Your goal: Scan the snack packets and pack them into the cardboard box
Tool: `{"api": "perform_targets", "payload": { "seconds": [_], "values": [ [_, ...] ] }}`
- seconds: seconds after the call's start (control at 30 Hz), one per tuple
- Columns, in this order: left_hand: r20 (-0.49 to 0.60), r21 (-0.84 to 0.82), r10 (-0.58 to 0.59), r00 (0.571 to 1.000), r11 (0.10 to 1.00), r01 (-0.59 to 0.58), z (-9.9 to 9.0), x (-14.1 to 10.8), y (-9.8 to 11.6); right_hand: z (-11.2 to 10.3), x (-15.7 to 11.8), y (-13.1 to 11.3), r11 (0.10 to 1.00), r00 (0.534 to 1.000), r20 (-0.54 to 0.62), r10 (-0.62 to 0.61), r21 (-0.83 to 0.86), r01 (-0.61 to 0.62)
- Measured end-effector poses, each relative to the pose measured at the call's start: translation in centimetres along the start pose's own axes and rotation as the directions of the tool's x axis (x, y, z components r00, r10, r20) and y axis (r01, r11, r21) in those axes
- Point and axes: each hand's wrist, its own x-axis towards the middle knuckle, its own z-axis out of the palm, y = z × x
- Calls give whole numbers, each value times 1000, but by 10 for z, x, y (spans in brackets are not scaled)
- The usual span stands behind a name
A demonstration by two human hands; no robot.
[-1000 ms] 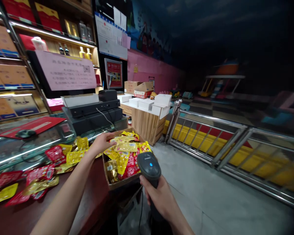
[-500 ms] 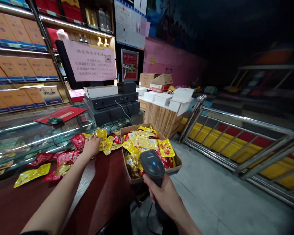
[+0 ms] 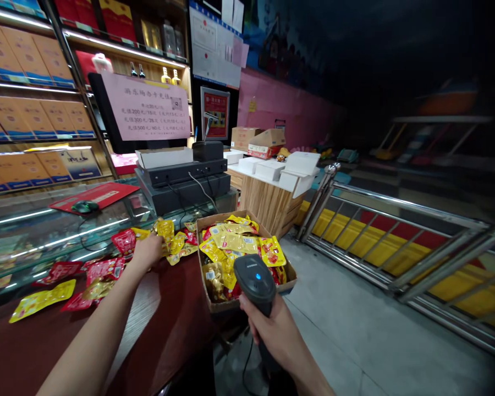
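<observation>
In my right hand (image 3: pixel 274 330) is a black barcode scanner (image 3: pixel 254 280), gripped by its handle, with a blue light on top. Its head covers part of an open cardboard box (image 3: pixel 206 294) full of yellow and red snack packets (image 3: pixel 235 239). My left hand (image 3: pixel 147 252) is at the pile on the counter, fingers curled down beside a yellow packet (image 3: pixel 165 228); the fingertips are hidden, so I cannot make out what is in them. Red packets (image 3: pixel 105 269) and a flat yellow packet (image 3: pixel 43 300) lie to its left.
A monitor with a pink paper sign (image 3: pixel 148 107) stands behind a black cash drawer (image 3: pixel 190 190). A computer mouse (image 3: pixel 85 207) rests on a red mat on the glass case. Metal railing (image 3: pixel 396 220) runs along the right; white boxes (image 3: pixel 268 169) sit on a wooden cabinet.
My left hand has drawn slightly back and its fingers, spread over the packets before, are now curled in. The scanner stays over the box. The whole view has shifted slightly.
</observation>
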Motion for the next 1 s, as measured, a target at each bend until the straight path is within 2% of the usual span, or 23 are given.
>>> {"api": "perform_targets", "payload": {
  "seconds": [0.1,0.17,0.2,0.27,0.37,0.43,0.53,0.63,0.77,1.0],
  "values": [
    [-87,-302,12,996,953,-38,-27,-6,20,-9,-5,-1,1000,999,-30,-12,16,13],
    [-141,-550,66,988,825,-134,-44,-13,45,-15,-8,-7,999,998,-55,-16,35,18],
    [-158,-676,112,981,712,-190,-51,-16,62,-18,-10,-11,999,998,-64,-20,44,23],
    [-173,-859,167,971,456,-231,-59,-24,100,-24,-13,-22,998,998,-62,-32,48,35],
    [-155,-979,210,965,97,-178,-60,-36,158,-30,-19,-34,997,997,-61,-48,54,51],
    [-146,-989,217,965,-33,-142,-56,-44,190,-33,-22,-36,996,996,-69,-54,63,58],
    [-165,-985,237,957,-94,-146,-49,-53,224,-38,-26,-32,995,994,-93,-62,76,69],
    [-171,-982,274,946,-130,-139,-44,-59,242,-44,-28,-27,995,990,-133,-55,74,65],
    [-165,-983,288,943,-130,-132,-42,-60,252,-49,-31,-24,997,985,-165,-42,54,52],
    [-157,-987,296,942,-90,-136,-45,-60,253,-52,-32,-20,996,984,-168,-56,60,67]
  ]
}}
